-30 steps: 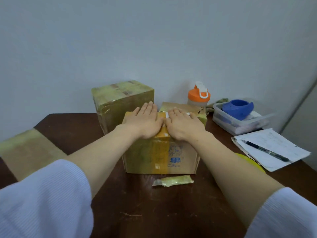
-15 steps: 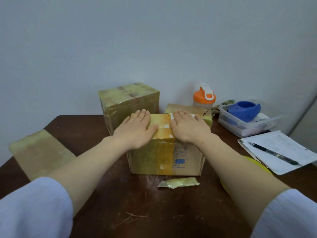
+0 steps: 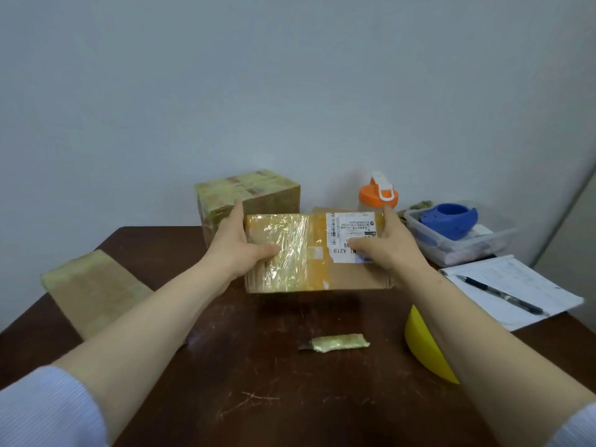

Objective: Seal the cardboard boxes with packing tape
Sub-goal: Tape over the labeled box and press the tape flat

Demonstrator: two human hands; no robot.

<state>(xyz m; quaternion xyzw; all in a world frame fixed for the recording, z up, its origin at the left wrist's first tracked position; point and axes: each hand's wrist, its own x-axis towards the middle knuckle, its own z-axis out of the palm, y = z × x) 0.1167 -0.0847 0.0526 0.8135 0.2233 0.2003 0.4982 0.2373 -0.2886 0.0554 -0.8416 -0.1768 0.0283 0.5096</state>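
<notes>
**Taped box held by both side edges**

A brown cardboard box [image 3: 319, 253] banded with yellowish tape is tipped so its taped face, with a white shipping label [image 3: 350, 227], looks up at the camera. It sits mid-table, towards the far side. I cannot tell whether its lower edge touches the dark wooden table [image 3: 258, 366].

The left hand [image 3: 237, 250] clasps the left edge, thumb laid on the taped face and fingers running up the side. The right hand [image 3: 392, 250] clasps the right edge the same way, thumb on the label.

Just behind stands a taller tape-wrapped carton [image 3: 251, 195]. A flat cardboard piece [image 3: 93, 285] lies at the left table edge. A clear plastic tub [image 3: 467, 246], a paper sheet [image 3: 516, 285] and a yellow round object [image 3: 425, 346] crowd the right. The near table holds a crumpled tape scrap [image 3: 338, 342].
</notes>
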